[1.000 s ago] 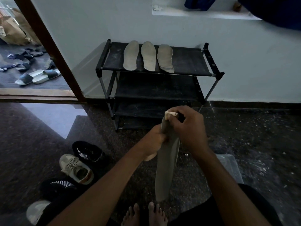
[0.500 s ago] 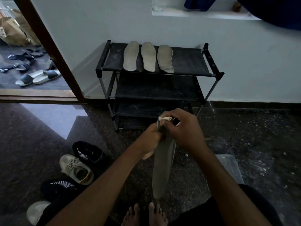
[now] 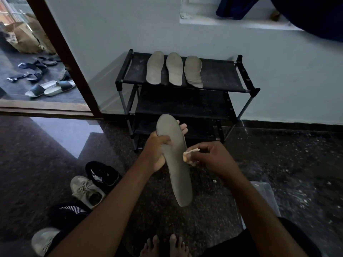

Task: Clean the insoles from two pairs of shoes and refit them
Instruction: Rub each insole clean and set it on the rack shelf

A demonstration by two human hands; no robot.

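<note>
Left hand (image 3: 155, 151) grip clamped on insole (image 3: 176, 164); right hand (image 3: 213, 156) grip pinches cloth (image 3: 188, 156) against its edge.

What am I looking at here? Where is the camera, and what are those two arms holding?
There is no machine here. These are a person's two bare arms, filmed by one wide-angle camera worn on their head, which looks forward and down.

The left hand holds a grey insole by its upper half, thumb across the front and fingers behind. The right hand has a small pale cloth in its grip, at the insole's right edge.

Three more insoles lie side by side on the top shelf of the black shoe rack against the wall. On the floor to the left are a black shoe and a grey shoe, with two more nearer the camera. A clear plastic box sits to the right.
</note>
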